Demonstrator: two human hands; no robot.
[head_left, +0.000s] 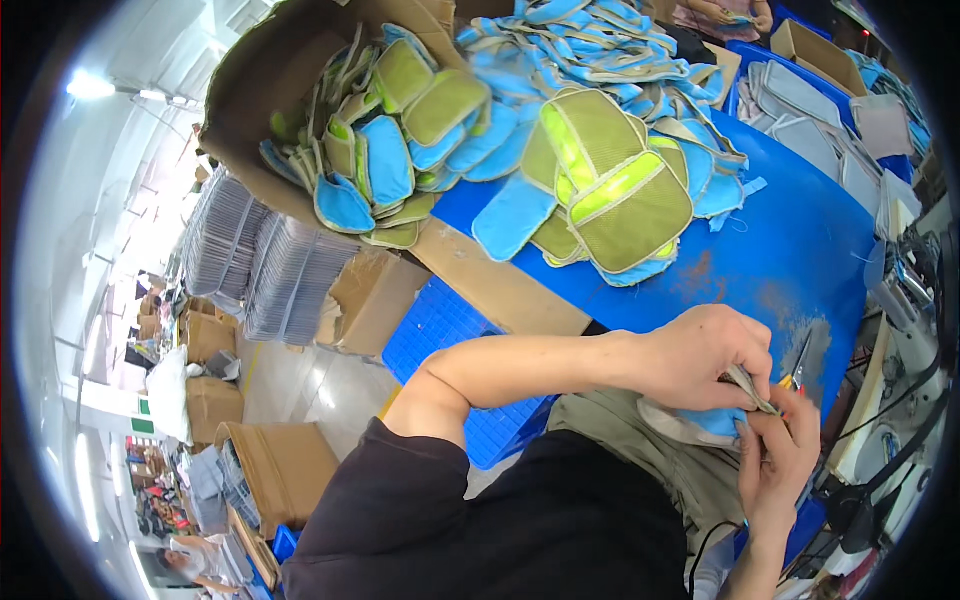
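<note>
A small sewn fabric pad, blue with grey edging [715,420], lies over my lap by the table's near edge. My left hand [705,350] pinches its grey rim between thumb and fingers. Close against it, my right hand [780,450] grips the same rim, its fingers bent. Part of the pad is hidden by my hands. Just beyond them on the blue tabletop [790,215] are scissors with a yellow-and-red handle [795,375]. Farther off, a stack of olive-green mesh pads with bright yellow bands [630,205] rests on the table.
Blue pads are heaped at the table's back [590,50]. A tipped cardboard box [240,110] spills green and blue pads at the left. A blue plastic crate [440,325] stands below. Machine parts [910,300] line the right edge. Another person's hands [735,12] show at the top.
</note>
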